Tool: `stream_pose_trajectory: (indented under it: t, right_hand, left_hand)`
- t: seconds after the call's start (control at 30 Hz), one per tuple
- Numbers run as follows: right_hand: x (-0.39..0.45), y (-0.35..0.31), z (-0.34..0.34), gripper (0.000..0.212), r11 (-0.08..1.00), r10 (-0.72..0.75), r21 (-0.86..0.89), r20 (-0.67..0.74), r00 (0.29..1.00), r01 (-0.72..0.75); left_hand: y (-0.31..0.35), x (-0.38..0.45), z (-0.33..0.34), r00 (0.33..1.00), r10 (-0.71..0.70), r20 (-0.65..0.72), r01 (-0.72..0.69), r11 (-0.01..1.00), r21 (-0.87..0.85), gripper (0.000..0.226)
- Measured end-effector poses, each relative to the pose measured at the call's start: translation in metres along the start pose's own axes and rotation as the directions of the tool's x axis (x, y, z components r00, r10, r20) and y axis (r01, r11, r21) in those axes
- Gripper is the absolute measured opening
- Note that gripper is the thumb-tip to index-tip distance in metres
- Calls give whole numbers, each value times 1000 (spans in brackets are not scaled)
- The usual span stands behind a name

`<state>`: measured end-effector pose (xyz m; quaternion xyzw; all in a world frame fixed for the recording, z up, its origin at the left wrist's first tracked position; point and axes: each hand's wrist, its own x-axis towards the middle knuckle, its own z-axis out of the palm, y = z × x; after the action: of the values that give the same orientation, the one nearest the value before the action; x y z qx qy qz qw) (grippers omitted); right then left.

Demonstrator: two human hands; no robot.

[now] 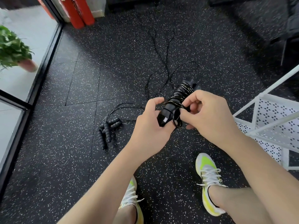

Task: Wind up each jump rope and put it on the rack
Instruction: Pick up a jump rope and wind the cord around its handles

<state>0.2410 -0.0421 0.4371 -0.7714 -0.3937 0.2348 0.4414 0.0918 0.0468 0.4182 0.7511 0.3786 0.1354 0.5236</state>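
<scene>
At frame centre the left hand [151, 120] gripped the handles [176, 102] while the right hand [205, 113] pinched the cord [176, 120] at its last coil — best tucked tight before moving to the rack [271, 120] at right, since more ropes [108, 130] lay on the floor.

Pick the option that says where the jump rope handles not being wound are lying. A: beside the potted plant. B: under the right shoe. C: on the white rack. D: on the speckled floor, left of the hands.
D: the loose handles lie bunched on the speckled floor, left of the left hand, well apart from the white rack.
</scene>
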Motion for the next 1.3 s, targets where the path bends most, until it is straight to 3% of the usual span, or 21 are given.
stream_pose_trajectory:
  t: [0.1, 0.17, 0.27, 0.33, 0.47, 0.67, 0.9, 1.1, 1.3]
  right_hand:
    - [0, -2, 2, 16, 1000, -3, -25, 3, 1000, 3]
    - [-1, -4, 1, 16, 998, -8, -66, 36, 999, 10]
    - [-1, -4, 0, 17, 997, 7, -77, 59, 998, -2]
    - [0, -4, -1, 18, 995, 7, -95, 55, 998, -1]
    - [-1, -6, -4, 18, 996, -16, -82, 75, 997, 22]
    - [-1, -4, -12, 17, 997, -65, -41, 103, 993, 69]
    - [-3, -3, -5, 16, 972, -199, -109, 85, 976, 208]
    - [-1, -1, -12, 9, 970, -231, -46, 150, 961, 241]
    - [6, 8, -13, 19, 932, -311, -133, 190, 931, 338]
  left_hand:
    - [-8, 5, -2, 999, 8, 36, -8, 1000, -9, 49]
    - [-12, 5, -1, 995, -32, 98, 49, 984, -171, 48]
    - [-9, 1, 1, 968, -88, 236, 212, 791, -574, 47]
    - [-5, 0, 3, 950, -91, 298, 279, 673, -685, 45]
    - [-6, 3, 4, 949, -85, 303, 282, 653, -703, 35]
    - [-2, 3, 6, 960, -68, 272, 259, 585, -768, 41]
    - [4, 3, 16, 987, -122, 101, 156, 614, -774, 23]
    - [2, 2, 16, 985, -125, 119, 170, 586, -792, 21]
    - [1, 4, 15, 984, -139, 112, 176, 665, -726, 15]
